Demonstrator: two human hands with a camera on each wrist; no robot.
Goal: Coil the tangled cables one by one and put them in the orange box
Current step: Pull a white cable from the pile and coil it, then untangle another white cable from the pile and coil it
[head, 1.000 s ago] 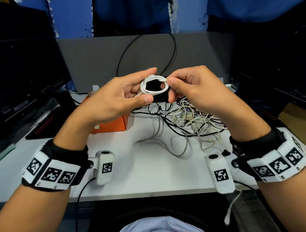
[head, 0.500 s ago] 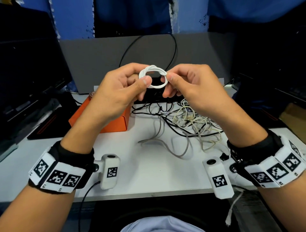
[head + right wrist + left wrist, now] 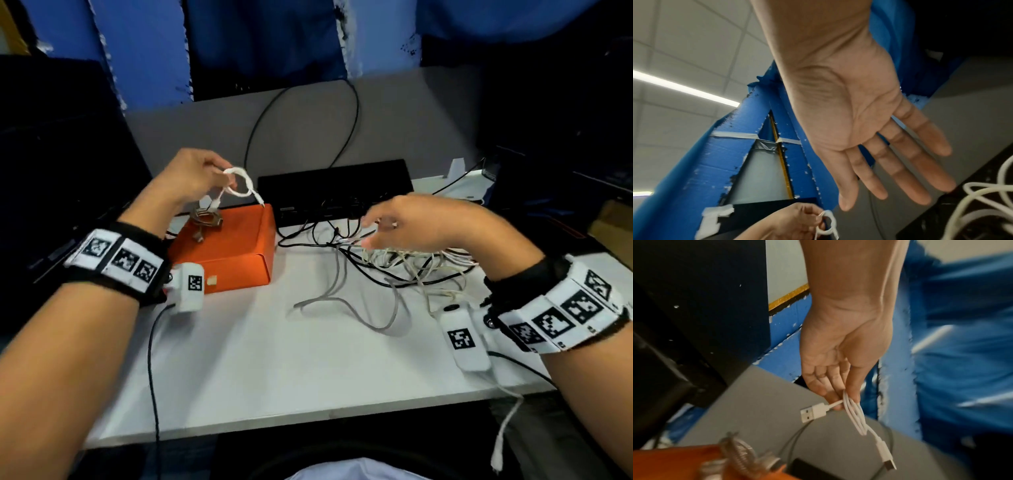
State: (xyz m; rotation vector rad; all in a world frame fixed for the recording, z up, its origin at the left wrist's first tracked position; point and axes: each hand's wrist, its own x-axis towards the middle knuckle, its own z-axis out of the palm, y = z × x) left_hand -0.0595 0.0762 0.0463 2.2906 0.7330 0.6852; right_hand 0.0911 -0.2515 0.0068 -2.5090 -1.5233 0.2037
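Observation:
My left hand (image 3: 191, 178) (image 3: 840, 395) pinches a small coiled white USB cable (image 3: 239, 185) (image 3: 855, 417) above the far edge of the orange box (image 3: 236, 253). Both plugs dangle from the coil. A coiled brownish cable (image 3: 205, 221) lies on top of the box. My right hand (image 3: 404, 222) (image 3: 890, 159) hovers with straight fingers, holding nothing, over the tangle of white, grey and black cables (image 3: 404, 270) on the white table (image 3: 291, 359).
A black power strip or device (image 3: 335, 185) lies behind the tangle against a grey partition (image 3: 428, 113). Dark monitors stand at the left and right. Wrist camera leads hang off the table's front edge.
My right hand let go of the white coil and moved down and right over the tangle. My left hand carried the coil left, over the orange box.

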